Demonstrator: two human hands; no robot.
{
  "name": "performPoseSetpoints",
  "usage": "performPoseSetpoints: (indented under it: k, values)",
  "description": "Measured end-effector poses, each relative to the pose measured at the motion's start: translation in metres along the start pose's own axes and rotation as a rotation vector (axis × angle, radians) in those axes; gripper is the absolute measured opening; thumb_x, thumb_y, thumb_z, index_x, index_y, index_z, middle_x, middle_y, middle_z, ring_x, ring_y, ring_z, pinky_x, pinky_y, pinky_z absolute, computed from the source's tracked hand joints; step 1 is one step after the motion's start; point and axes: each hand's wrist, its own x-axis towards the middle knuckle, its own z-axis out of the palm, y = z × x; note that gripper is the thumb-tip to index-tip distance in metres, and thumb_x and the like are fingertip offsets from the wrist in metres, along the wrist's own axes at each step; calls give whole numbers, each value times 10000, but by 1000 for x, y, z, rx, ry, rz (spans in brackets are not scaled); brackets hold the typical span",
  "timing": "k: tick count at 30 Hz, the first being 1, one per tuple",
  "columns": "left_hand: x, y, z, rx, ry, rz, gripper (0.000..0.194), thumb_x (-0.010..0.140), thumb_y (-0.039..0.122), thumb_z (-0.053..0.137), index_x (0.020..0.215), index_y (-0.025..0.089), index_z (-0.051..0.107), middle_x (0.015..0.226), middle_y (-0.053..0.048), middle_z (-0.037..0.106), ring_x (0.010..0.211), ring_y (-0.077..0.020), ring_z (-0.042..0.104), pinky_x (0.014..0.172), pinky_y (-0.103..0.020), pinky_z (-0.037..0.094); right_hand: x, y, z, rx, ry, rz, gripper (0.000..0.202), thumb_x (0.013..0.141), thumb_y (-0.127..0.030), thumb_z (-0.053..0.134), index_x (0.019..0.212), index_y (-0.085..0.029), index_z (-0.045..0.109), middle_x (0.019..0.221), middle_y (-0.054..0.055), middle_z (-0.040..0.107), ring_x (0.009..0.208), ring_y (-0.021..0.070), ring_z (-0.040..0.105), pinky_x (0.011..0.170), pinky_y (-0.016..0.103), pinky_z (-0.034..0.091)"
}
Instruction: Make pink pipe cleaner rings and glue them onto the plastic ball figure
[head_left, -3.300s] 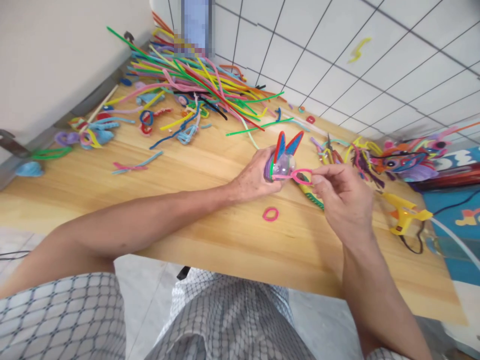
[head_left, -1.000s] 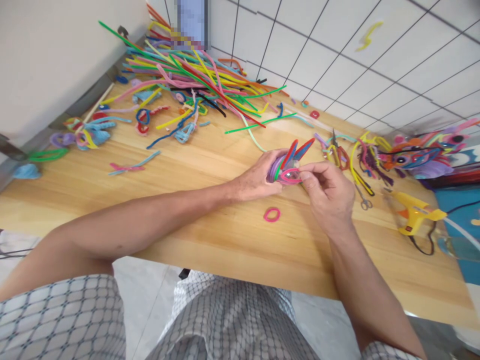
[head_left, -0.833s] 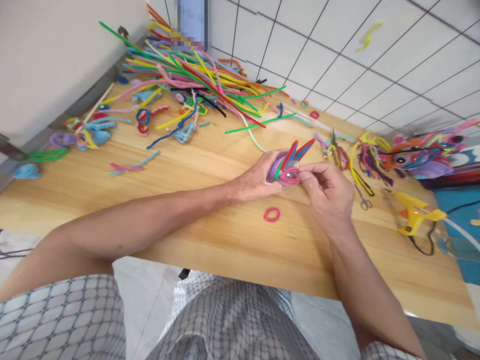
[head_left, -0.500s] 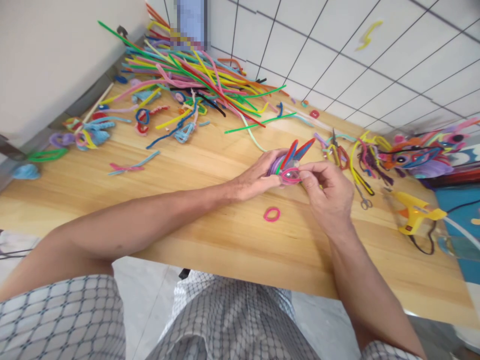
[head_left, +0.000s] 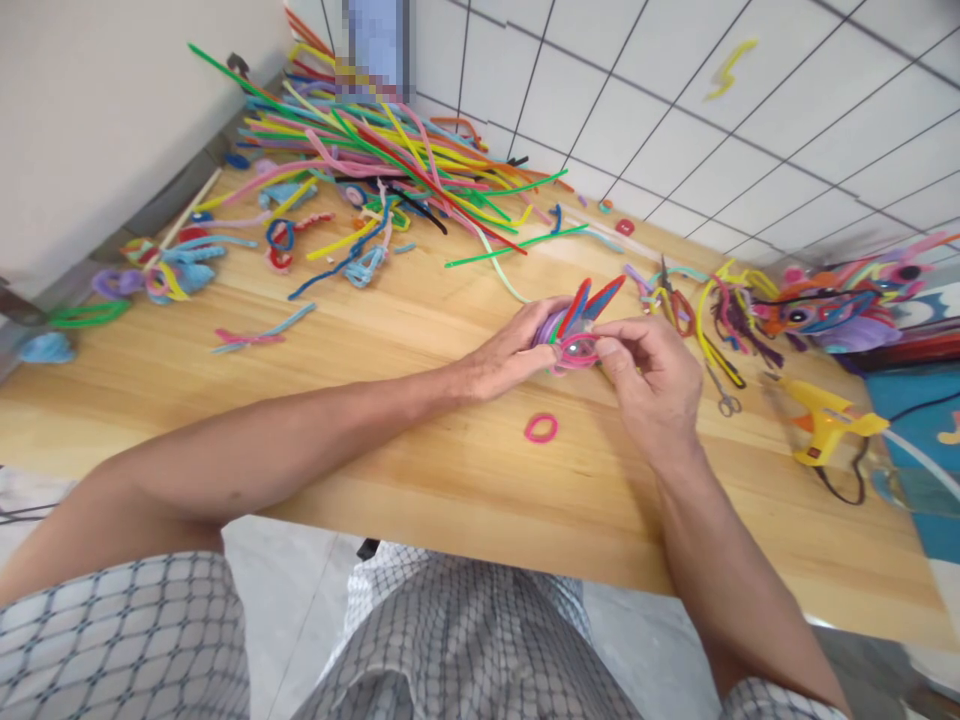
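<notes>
Wrapped around a small pipe-cleaner figure (head_left: 553,326) is my left hand (head_left: 517,352). The figure has a purple coiled body and two upright red and blue ears. My right hand (head_left: 654,385) pinches a pink pipe-cleaner ring (head_left: 580,350) by its right side, holding it against the front of the figure. A shiny, clear round spot shows inside this ring. Below my hands, a second pink ring (head_left: 541,428) lies on the wooden table. Part of the figure is hidden behind my fingers.
A heap of colourful pipe cleaners (head_left: 390,150) lies at the back left. To the right are scissors (head_left: 726,395), red-handled pliers (head_left: 679,305), a yellow glue gun (head_left: 825,420) and finished pipe-cleaner figures (head_left: 847,300). Twisted pieces (head_left: 176,270) sit at left.
The view has shifted slightly. Both hands keep their hold on the figure and the pink ring, with hardly any movement.
</notes>
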Motion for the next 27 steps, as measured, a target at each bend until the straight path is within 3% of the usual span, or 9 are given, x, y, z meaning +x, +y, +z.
performPoseSetpoints:
  k: [5,9,14,21,27]
  values:
    - [-3,6,0,-8,33,-44,667,964,433,665,1575,221,504,1641,-145,577,1535,-349,529,1336,-537,404,1,1,-7,-22,85,-55,162,1063,-398,703,1134,-275,781,954,24,723,777,181,655,710,352,542]
    - [-4,8,1,-14,49,-47,649,987,476,666,1563,220,511,1645,-142,572,1549,-344,516,1357,-522,372,-4,-6,-9,-130,110,-202,87,1035,-280,739,1107,-266,787,950,27,746,741,170,644,690,338,544]
    - [-4,7,2,-35,53,-59,661,991,483,689,1559,194,510,1608,-165,599,1554,-356,511,1350,-542,379,-20,-3,-4,-201,89,-317,214,1042,-194,701,1223,-257,796,1085,75,774,808,196,709,737,362,602]
    - [-7,-2,-1,-75,30,-57,683,987,476,700,1582,203,502,1661,-146,558,1572,-356,495,1370,-531,350,-25,11,4,-178,77,-302,269,1072,-202,664,1315,-246,772,1113,98,790,1006,241,760,863,394,630]
    - [-7,0,-3,-93,9,-56,648,992,507,714,1552,224,552,1598,-122,622,1525,-361,544,1331,-519,411,-23,15,7,-102,95,-230,222,1089,-235,644,1254,-270,787,1081,78,801,945,233,748,797,392,606]
